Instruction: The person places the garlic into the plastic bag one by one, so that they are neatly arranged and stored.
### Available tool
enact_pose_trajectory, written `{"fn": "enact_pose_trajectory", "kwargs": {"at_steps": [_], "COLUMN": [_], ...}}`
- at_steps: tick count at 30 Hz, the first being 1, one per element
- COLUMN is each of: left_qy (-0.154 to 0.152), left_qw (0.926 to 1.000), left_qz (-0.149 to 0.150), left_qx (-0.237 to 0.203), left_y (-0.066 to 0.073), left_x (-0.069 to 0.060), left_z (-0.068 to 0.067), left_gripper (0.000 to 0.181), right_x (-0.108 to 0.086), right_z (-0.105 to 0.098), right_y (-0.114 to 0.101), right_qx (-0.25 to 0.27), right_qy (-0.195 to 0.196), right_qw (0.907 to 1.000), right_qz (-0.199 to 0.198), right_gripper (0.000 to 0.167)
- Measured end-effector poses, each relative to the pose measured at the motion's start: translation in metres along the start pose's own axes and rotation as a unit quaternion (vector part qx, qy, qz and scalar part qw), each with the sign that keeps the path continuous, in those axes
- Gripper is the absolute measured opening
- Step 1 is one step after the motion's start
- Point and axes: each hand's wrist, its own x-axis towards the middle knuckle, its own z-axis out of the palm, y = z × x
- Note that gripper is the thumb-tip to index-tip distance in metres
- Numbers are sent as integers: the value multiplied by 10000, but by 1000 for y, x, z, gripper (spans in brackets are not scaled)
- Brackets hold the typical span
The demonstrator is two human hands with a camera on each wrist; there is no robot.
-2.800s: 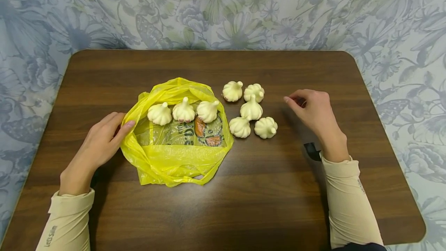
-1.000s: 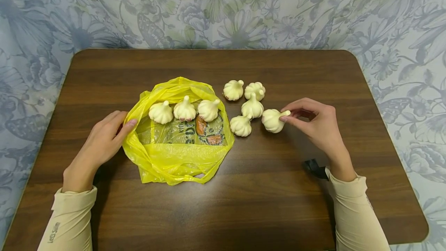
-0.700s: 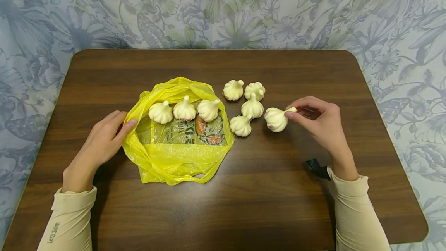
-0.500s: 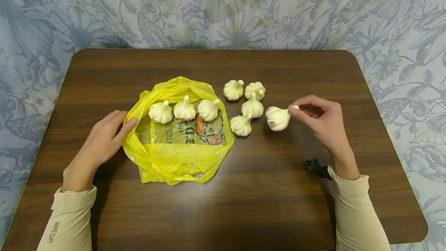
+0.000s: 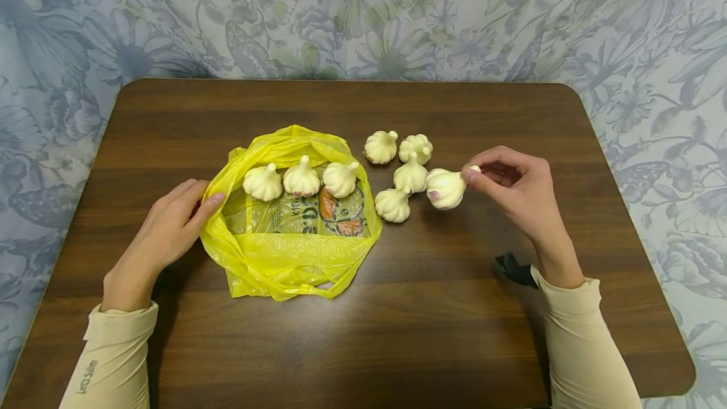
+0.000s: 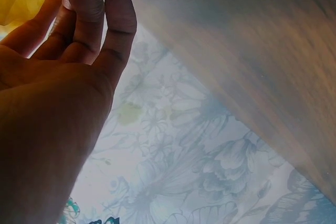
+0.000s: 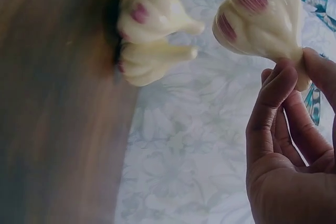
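Observation:
My right hand (image 5: pixel 514 188) pinches a garlic bulb (image 5: pixel 445 189) by its stem, thumb against fingers. In the right wrist view the same garlic bulb (image 7: pixel 262 17) shows purple patches and hangs above the table. At the left, my left hand (image 5: pixel 165 232) pinches the rim of a yellow plastic bag (image 5: pixel 284 264), thumb on the inner side. The bag lies with its mouth spread, and 3 garlic bulbs (image 5: pixel 301 177) sit in a row in it. Several more garlic bulbs (image 5: pixel 410 175) lie between the bag and my right hand.
The brown wooden table (image 5: pixel 397 333) has rounded corners, and flowered wallpaper (image 5: pixel 363 17) rises behind its far edge. A black strap (image 5: pixel 515 270) hangs by my right wrist. Printed pictures show inside the bag.
My right hand has come in, pinched the nearest loose garlic bulb by its stem and lifted it. It drew it right, then brought it slightly back left. My left hand keeps the bag's rim.

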Motion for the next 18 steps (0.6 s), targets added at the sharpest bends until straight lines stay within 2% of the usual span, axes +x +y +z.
{"fn": "enact_pose_trajectory", "kwargs": {"at_steps": [9, 18], "left_qy": [50, 56], "left_qw": [10000, 10000], "left_qz": [22, 51], "left_qx": [34, 21], "left_y": [-1, -2], "left_x": [-1, 0], "left_z": [1, 1], "left_gripper": [33, 33], "right_x": [21, 23], "right_z": [24, 39], "right_y": [-9, -15], "right_qx": [64, -35], "right_qy": [-304, -366], "right_qw": [9995, 9993], "right_qz": [-105, -32], "right_gripper": [13, 11]}}
